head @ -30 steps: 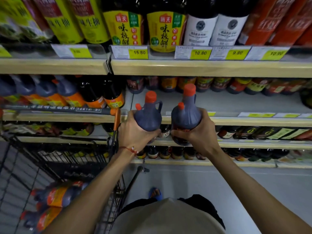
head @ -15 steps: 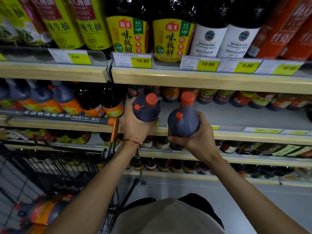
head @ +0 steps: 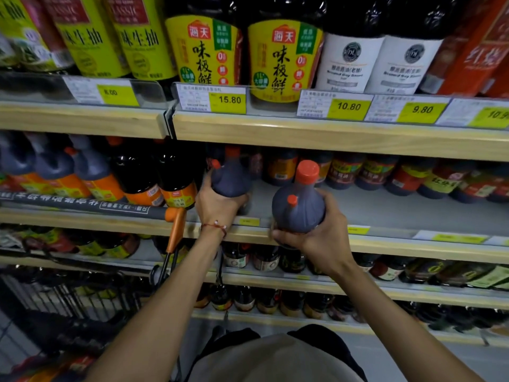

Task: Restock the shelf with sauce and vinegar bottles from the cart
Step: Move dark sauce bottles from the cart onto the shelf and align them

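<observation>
I hold two dark sauce jugs with orange caps. My left hand [head: 217, 206] grips the left jug [head: 230, 179], which is over the grey shelf board [head: 385, 213], beside the row of like jugs at left. My right hand [head: 321, 239] grips the right jug [head: 298, 206] from below, at the shelf's front edge, upright. Whether either jug rests on the board is hidden by my hands. The wire cart [head: 68, 307] stands at lower left with orange-labelled bottles [head: 63, 368] lying in it.
Matching jugs [head: 91, 172] and dark bottles [head: 176, 177] fill the shelf's left part. Smaller bottles [head: 366, 172] line its back. The cart's handle bar [head: 82, 206] with an orange end runs across the shelf front. The shelf above carries tall yellow-labelled bottles [head: 283, 53] and price tags.
Both hands moved forward and up toward the middle shelf. The left jug went past the shelf edge into the gap; the right jug came up to the edge.
</observation>
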A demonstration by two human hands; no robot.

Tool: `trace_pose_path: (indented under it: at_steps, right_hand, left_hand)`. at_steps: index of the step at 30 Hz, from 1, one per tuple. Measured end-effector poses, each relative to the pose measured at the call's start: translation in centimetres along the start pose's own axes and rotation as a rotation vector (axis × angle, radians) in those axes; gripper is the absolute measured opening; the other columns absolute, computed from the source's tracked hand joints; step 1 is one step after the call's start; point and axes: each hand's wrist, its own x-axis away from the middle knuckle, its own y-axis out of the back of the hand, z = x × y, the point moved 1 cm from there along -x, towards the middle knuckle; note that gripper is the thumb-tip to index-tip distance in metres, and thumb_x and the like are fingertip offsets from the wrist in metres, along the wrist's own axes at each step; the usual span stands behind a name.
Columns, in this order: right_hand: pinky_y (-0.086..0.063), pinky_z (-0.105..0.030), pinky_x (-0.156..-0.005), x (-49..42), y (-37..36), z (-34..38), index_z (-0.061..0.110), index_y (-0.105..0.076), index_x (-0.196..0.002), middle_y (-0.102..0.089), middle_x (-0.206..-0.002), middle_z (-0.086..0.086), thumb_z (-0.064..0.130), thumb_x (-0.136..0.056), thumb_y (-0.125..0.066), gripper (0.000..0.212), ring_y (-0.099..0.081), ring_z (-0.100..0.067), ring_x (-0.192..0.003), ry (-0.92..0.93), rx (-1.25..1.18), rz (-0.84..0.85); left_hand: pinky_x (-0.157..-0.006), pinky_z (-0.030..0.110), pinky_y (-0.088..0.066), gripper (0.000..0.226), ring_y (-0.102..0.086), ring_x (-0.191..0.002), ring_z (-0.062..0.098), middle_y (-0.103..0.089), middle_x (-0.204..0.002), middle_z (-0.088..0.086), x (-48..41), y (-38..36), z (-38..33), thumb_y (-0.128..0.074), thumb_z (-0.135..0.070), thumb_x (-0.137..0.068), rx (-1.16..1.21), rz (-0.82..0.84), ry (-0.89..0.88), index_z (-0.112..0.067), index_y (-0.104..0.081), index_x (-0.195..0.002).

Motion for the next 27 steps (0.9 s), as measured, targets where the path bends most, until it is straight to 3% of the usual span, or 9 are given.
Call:
trace_pose_path:
  at_steps: [8,12,14,16,18,20,23,25,27]
  right_hand:
    - [-0.051,-0.008,-0.076,-0.6,-0.4,-0.2,0.028,-0.049,-0.127,-0.064,-0.119,0.015,0.028,-0.049,-0.105,0.096,-0.062,0.009,-0.104,-0.015,-0.049,0.006]
    - [-0.054,-0.012,-0.078,-0.5,-0.5,0.5,0.027,-0.049,-0.128,-0.063,-0.119,0.016,0.03,-0.049,-0.105,0.097,-0.063,0.004,-0.106,-0.032,-0.053,0.024]
    - [-0.052,-0.009,-0.077,-0.2,-0.3,1.2,0.027,-0.049,-0.127,-0.062,-0.118,0.018,0.029,-0.05,-0.105,0.095,-0.061,0.011,-0.105,-0.04,-0.046,0.042]
    - [-0.05,-0.005,-0.076,0.3,0.1,2.2,0.028,-0.047,-0.126,-0.059,-0.117,0.021,0.029,-0.051,-0.104,0.094,-0.057,0.02,-0.102,-0.051,-0.033,0.065]
    - [-0.05,-0.006,-0.077,0.8,0.5,3.1,0.03,-0.046,-0.127,-0.057,-0.118,0.024,0.03,-0.052,-0.104,0.095,-0.057,0.02,-0.103,-0.077,-0.028,0.095]
    - [-0.052,-0.009,-0.077,1.2,0.9,4.0,0.03,-0.046,-0.128,-0.059,-0.12,0.022,0.034,-0.051,-0.104,0.097,-0.059,0.012,-0.107,-0.119,-0.039,0.126]
    - [-0.054,-0.012,-0.075,1.5,1.3,4.7,0.023,-0.049,-0.128,-0.063,-0.119,0.014,0.039,-0.05,-0.103,0.095,-0.062,0.002,-0.106,-0.156,-0.05,0.154]
    - [-0.056,-0.015,-0.075,1.6,1.5,5.0,0.02,-0.053,-0.125,-0.066,-0.117,0.01,0.045,-0.048,-0.102,0.095,-0.065,-0.002,-0.104,-0.183,-0.048,0.158]
    - [-0.059,-0.022,-0.078,1.5,1.9,5.1,0.017,-0.055,-0.127,-0.07,-0.118,0.005,0.047,-0.049,-0.102,0.096,-0.068,-0.009,-0.104,-0.22,-0.085,0.188]
  left_hand:
    - [-0.085,0.034,-0.059,0.102,-0.07,-0.097,0.018,-0.072,-0.109,-0.001,-2.2,-0.8,1.0,-0.088,-0.043,-0.032,0.139,0.08,0.125,-0.02,-0.059,-0.127]
    - [-0.087,0.019,-0.054,0.109,-0.066,-0.108,0.015,-0.066,-0.122,0.001,-1.9,-0.8,1.0,-0.092,-0.022,-0.042,0.199,0.111,0.129,-0.013,-0.048,-0.142]
    - [-0.098,0.019,-0.05,0.111,-0.061,-0.119,0.012,-0.059,-0.136,0.003,-1.0,-0.3,0.5,-0.094,-0.007,-0.052,0.277,0.086,0.153,-0.011,-0.039,-0.149]
    - [-0.108,0.027,-0.045,0.097,-0.054,-0.129,0.018,-0.051,-0.144,0.01,0.8,0.5,-0.7,-0.085,0.008,-0.071,0.374,-0.011,0.267,-0.005,-0.033,-0.151]
    - [-0.102,0.024,-0.046,0.066,-0.056,-0.116,0.019,-0.059,-0.121,0.007,3.1,1.4,-1.7,-0.069,0.013,-0.085,0.38,-0.081,0.359,0.001,-0.04,-0.144]
    - [-0.087,0.019,-0.054,0.042,-0.059,-0.103,0.02,-0.067,-0.096,-0.005,5.2,2.1,-2.5,-0.06,0.017,-0.089,0.384,0.017,0.354,0.001,-0.056,-0.127]
    - [-0.081,0.018,-0.057,0.045,-0.069,-0.104,0.022,-0.075,-0.1,-0.007,8.0,3.5,-4.8,-0.052,0.025,-0.086,0.418,0.343,0.287,-0.009,-0.067,-0.112]
    - [-0.086,0.022,-0.057,0.063,-0.067,-0.116,0.017,-0.075,-0.115,-0.007,9.8,4.4,-6.6,-0.051,0.031,-0.08,0.446,0.569,0.273,-0.012,-0.065,-0.125]
    - [-0.091,0.024,-0.055,0.085,-0.06,-0.127,0.012,-0.066,-0.135,-0.001,11.5,4.9,-7.8,-0.054,0.035,-0.075,0.449,0.728,0.24,-0.013,-0.049,-0.146]
